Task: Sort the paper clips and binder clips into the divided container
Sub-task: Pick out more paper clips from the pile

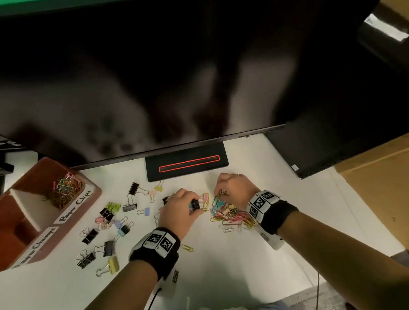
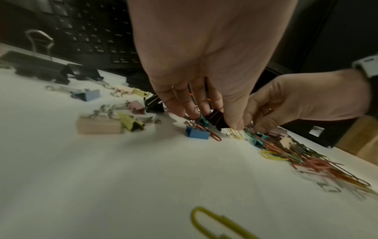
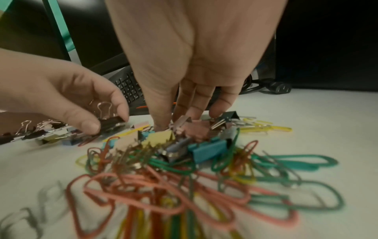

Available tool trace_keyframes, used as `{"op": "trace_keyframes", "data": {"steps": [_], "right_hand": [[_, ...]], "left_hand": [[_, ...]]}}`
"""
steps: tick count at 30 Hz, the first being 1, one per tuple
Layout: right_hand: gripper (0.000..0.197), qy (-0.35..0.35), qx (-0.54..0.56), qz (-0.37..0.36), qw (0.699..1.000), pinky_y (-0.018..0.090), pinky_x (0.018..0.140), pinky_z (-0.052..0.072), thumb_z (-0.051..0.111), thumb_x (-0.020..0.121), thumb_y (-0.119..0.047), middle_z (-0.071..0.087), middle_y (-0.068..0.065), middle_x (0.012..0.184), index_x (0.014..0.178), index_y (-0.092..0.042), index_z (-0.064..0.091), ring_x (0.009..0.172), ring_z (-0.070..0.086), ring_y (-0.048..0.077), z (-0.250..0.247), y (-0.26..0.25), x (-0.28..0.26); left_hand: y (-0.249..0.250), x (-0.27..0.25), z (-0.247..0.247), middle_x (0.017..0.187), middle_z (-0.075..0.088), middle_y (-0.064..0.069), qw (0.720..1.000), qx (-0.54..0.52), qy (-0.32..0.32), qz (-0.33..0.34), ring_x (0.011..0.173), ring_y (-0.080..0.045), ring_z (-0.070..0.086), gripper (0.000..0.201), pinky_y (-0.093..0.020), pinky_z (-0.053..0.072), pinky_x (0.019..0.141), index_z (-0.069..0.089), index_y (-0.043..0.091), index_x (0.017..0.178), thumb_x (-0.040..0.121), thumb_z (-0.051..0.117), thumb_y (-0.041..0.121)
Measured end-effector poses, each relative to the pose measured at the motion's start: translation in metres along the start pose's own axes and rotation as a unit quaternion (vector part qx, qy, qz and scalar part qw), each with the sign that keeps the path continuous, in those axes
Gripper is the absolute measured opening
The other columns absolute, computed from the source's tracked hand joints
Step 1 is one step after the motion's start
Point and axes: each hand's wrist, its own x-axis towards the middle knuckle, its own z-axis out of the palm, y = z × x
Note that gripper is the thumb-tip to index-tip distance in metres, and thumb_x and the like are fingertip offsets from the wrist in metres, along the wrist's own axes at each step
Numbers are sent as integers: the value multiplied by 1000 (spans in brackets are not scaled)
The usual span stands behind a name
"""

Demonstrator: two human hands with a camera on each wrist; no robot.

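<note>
A dark monitor (image 1: 170, 73) on its red-striped stand (image 1: 187, 166) overhangs a black keyboard (image 2: 88, 37).

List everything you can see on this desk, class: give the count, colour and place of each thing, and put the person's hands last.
Brown divided container: one, left edge of desk; far compartment holds mixed-colour paper clips.
White desk: one, under everything.
Loose binder clips: many, black, yellow, pink, blue; scattered between container and hands.
Mixed pile of paper clips and small binder clips: one, many colours, under the right hand.
Lone yellow paper clip: one, by the left wrist.
Black monitor: one, behind, on a black stand.
Black keyboard: one, behind the clips.
Left hand: pinches a black binder clip.
Right hand: fingertips in the pile.
</note>
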Motion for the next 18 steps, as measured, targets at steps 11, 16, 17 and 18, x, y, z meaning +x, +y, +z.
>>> {"op": "trace_keyframes", "data": {"steps": [11, 16, 17, 18], "right_hand": [[17, -9, -50, -29, 998, 34, 93, 43, 52, 91, -22, 63, -2, 106, 100, -20, 66, 99, 55, 19, -3, 4, 0], [20, -24, -25, -22, 999, 33, 92, 41, 55, 90, -23, 66, 0, 106, 107, -19, 64, 102, 54, 20, -7, 3, 1], [20, -29, -33, -22, 999, 33, 93, 41, 54, 90, -24, 65, 0, 107, 106, -19, 65, 102, 54, 20, -7, 3, 1], [20, -32, -44, -24, 998, 33, 93, 40, 53, 91, -24, 64, 0, 108, 105, -20, 66, 103, 53, 20, -7, 3, 1]], "left_hand": [[-10, -25, -25, 109, 53, 1, 986, -39, 156, -33, 99, -15, 50, 36, -29, 47, 86, 56, 19, 108, 78, 72, 29], [-2, -26, 1, 94, 64, 3, 996, 62, 68, -5, 88, -19, 57, 27, -34, 49, 75, 61, 19, 98, 79, 66, 38], [-2, -23, 5, 95, 64, 2, 995, 73, 67, -14, 88, -20, 57, 28, -37, 50, 76, 61, 19, 98, 80, 65, 39], [-1, -19, 7, 96, 64, 1, 994, 85, 67, -24, 89, -21, 58, 28, -38, 50, 77, 61, 18, 98, 80, 65, 39]]}}
